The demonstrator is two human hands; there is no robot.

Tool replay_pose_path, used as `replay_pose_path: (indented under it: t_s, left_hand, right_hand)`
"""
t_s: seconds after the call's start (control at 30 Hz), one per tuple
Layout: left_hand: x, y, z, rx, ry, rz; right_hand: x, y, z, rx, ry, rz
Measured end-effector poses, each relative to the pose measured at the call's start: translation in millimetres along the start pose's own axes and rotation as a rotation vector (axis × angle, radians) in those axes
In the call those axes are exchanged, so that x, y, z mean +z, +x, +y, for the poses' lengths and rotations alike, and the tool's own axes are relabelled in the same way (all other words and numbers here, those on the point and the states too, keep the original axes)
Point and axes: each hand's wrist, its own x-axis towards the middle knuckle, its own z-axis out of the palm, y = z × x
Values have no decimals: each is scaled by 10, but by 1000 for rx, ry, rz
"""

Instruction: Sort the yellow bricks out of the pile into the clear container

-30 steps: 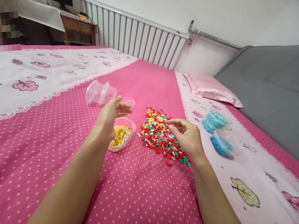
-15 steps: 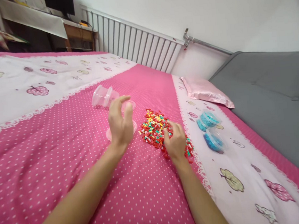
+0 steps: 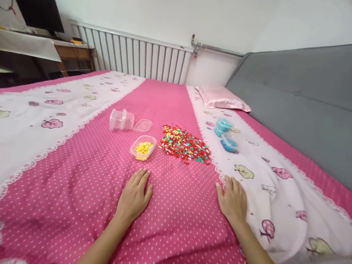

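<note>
My left hand (image 3: pixel 134 195) lies flat on the pink dotted bedspread (image 3: pixel 178 230), fingers stretched out and holding nothing. Just beyond its fingertips is a clear plastic tub (image 3: pixel 133 152) with small yellow and white pieces (image 3: pixel 144 148) inside. My right hand (image 3: pixel 233 199) rests palm down where the pink cloth meets the white printed strip, also without anything in it. Between and beyond the hands spreads a pile of small plastic pieces (image 3: pixel 185 144), mostly red, mixed with yellow, green and white.
Stacked clear tubs (image 3: pixel 121 119) lie on their side behind the yellow pieces, beside a clear lid (image 3: pixel 143 125). On the right stand tubs of turquoise pieces (image 3: pixel 223 126) and blue pieces (image 3: pixel 228 142). A pink pillow (image 3: pixel 222 98) lies near the grey headboard (image 3: pixel 301 84).
Both hands have drawn back toward me from the tub and the pile and now lie flat on the bed. The tub of yellow pieces is uncovered to view. The camera view has shifted.
</note>
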Motion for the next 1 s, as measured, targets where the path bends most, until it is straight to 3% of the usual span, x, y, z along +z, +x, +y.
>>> replay_pose_path:
  t_s: [0.13,0.57,0.77,1.0]
  left_hand:
    - [-4,40,37,-39,-52,15]
    - [-37,61,80,-51,-63,-3]
    - [-38,52,73,-46,-74,-4]
    - [-37,45,70,-48,-74,5]
  right_hand:
    - [-94,-152,-13,34,44,32]
    - [-139,-94,-143,203,182,100]
    - [-118,-98,-115,195,178,93]
    - [-127,-68,-97,124,134,-2]
